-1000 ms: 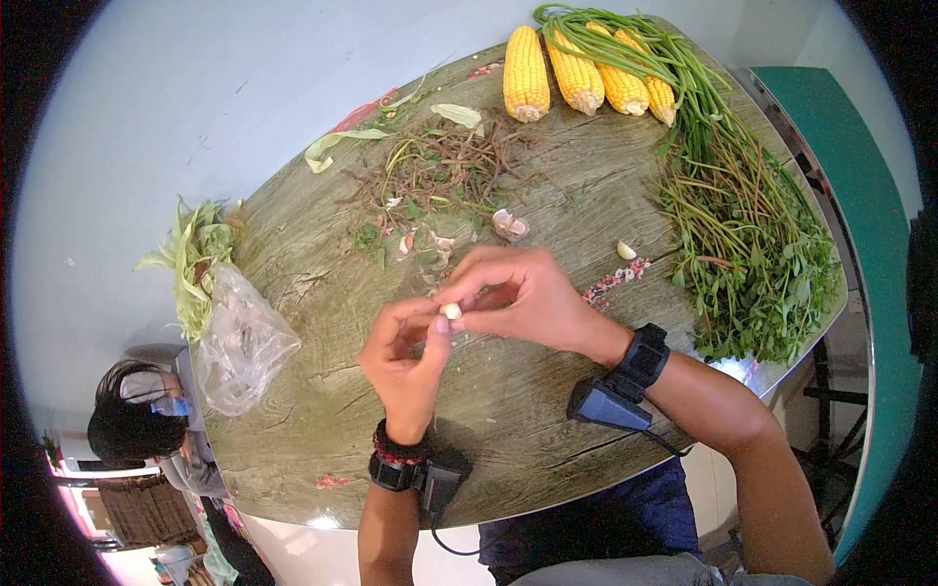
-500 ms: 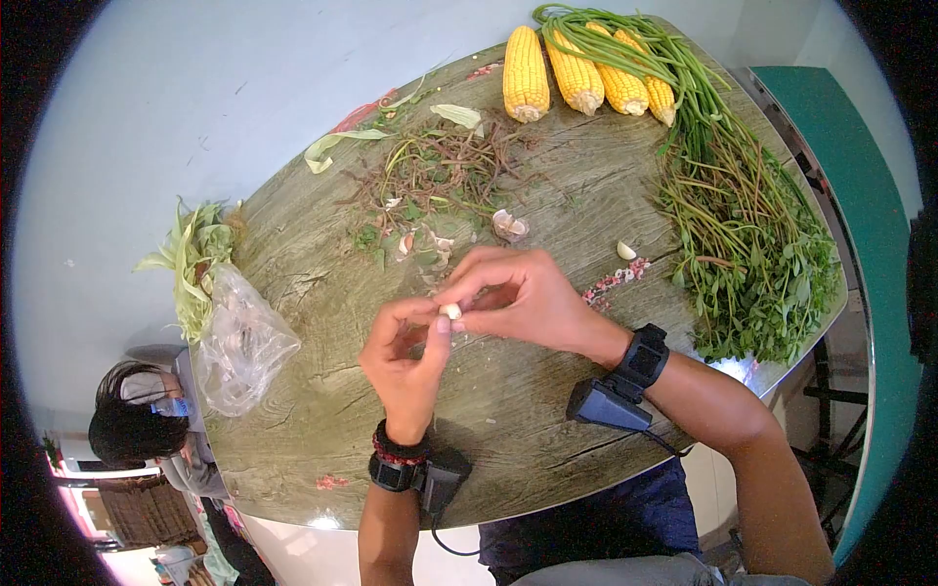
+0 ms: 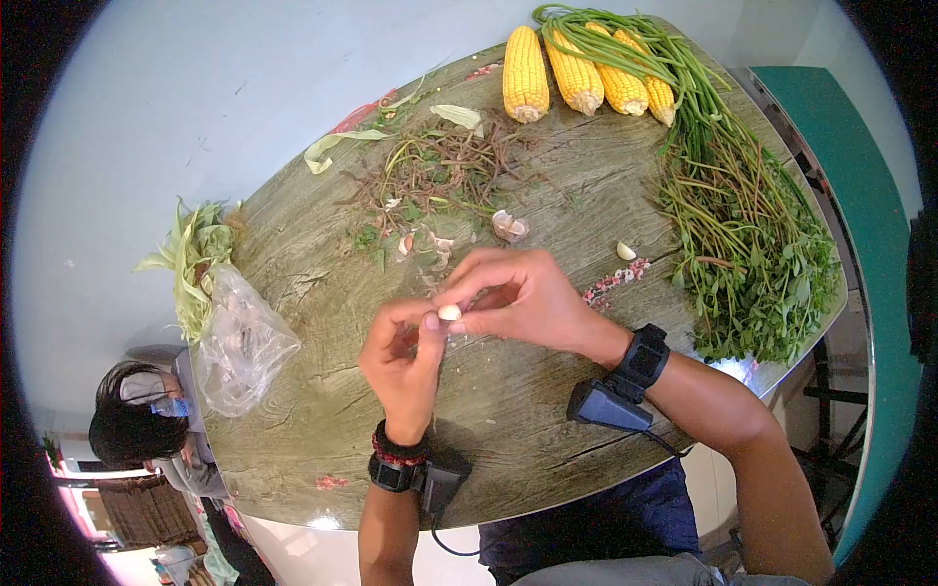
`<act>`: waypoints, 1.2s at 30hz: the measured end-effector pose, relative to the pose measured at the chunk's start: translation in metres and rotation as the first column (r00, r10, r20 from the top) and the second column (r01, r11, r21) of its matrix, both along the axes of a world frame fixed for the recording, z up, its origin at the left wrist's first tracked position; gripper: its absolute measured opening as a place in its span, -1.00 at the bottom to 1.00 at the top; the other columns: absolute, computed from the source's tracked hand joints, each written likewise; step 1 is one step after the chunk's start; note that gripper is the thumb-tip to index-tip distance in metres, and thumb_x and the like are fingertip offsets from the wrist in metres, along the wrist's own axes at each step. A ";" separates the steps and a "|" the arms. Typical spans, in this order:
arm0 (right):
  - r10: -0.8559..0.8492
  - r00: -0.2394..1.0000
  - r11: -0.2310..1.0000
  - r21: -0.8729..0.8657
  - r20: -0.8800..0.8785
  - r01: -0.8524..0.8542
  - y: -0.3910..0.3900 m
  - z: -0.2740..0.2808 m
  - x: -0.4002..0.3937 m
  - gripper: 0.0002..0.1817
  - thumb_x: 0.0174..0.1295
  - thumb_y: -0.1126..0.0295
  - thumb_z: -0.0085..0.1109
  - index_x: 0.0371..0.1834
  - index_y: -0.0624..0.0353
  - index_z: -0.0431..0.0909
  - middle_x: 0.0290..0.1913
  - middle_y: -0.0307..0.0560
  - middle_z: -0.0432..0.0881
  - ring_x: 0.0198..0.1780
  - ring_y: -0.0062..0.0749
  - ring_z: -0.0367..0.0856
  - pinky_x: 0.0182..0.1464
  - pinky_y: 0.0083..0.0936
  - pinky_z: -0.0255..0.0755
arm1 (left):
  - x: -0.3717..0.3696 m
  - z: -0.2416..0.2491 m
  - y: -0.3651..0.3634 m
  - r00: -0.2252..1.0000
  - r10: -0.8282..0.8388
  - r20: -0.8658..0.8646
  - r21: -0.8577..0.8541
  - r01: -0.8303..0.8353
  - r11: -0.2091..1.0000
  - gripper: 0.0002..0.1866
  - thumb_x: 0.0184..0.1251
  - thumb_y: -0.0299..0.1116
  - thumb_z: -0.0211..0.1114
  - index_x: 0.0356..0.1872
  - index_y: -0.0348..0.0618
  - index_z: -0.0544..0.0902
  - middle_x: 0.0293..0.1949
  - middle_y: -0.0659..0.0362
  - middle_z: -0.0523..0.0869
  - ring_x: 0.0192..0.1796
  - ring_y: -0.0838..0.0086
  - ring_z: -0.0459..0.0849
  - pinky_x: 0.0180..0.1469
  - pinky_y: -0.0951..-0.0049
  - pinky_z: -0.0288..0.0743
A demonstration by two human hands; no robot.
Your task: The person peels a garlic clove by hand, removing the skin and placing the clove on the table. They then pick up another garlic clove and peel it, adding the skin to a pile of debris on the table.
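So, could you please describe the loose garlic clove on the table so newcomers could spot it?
On the table, find the leafy green stems heaped along the right side. Left of them, just above a red-and-white patch, lies a small pale clove. Unlike the held clove, it lies loose; unlike the papery garlic, it is bare.

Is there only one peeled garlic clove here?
No, the left hand and right hand hold one clove, while a second clove lies on the table.
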State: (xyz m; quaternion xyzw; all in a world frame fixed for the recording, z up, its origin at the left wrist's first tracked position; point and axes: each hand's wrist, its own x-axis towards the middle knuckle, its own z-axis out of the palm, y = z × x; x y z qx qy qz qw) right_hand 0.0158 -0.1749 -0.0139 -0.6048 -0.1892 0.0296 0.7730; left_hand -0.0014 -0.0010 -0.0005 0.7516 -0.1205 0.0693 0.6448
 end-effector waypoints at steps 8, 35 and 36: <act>0.055 0.987 0.994 0.098 -0.150 -0.041 -0.002 0.004 0.000 -0.73 0.13 0.55 0.38 -0.07 0.25 0.66 -0.16 -0.18 0.68 -0.22 -0.68 0.62 -0.26 -0.72 0.53 | 0.002 0.002 -0.003 0.948 0.035 0.316 0.201 -0.103 0.974 -0.70 0.10 -0.70 0.34 -0.11 -0.25 0.64 -0.13 0.09 0.59 -0.21 0.49 0.64 -0.27 0.57 0.58; 0.259 0.896 0.954 0.239 -0.361 -0.179 -0.008 0.004 0.003 -0.77 0.11 0.46 0.44 -0.18 0.20 0.64 -0.39 -0.25 0.68 -0.49 -0.78 0.50 -0.48 -0.78 0.33 | -0.002 -0.001 0.002 0.938 -0.059 0.342 0.235 -0.024 0.972 -0.67 0.10 -0.73 0.33 -0.09 -0.25 0.59 -0.01 0.08 0.54 -0.07 0.45 0.60 -0.16 0.55 0.59; 0.256 0.902 0.956 0.229 -0.348 -0.184 -0.009 0.004 0.002 -0.78 0.13 0.44 0.42 -0.18 0.20 0.64 -0.39 -0.24 0.68 -0.48 -0.78 0.51 -0.48 -0.78 0.33 | -0.002 0.000 0.002 0.934 -0.074 0.351 0.269 -0.025 0.963 -0.66 0.10 -0.73 0.33 -0.08 -0.25 0.60 -0.01 0.08 0.54 -0.07 0.45 0.60 -0.17 0.55 0.60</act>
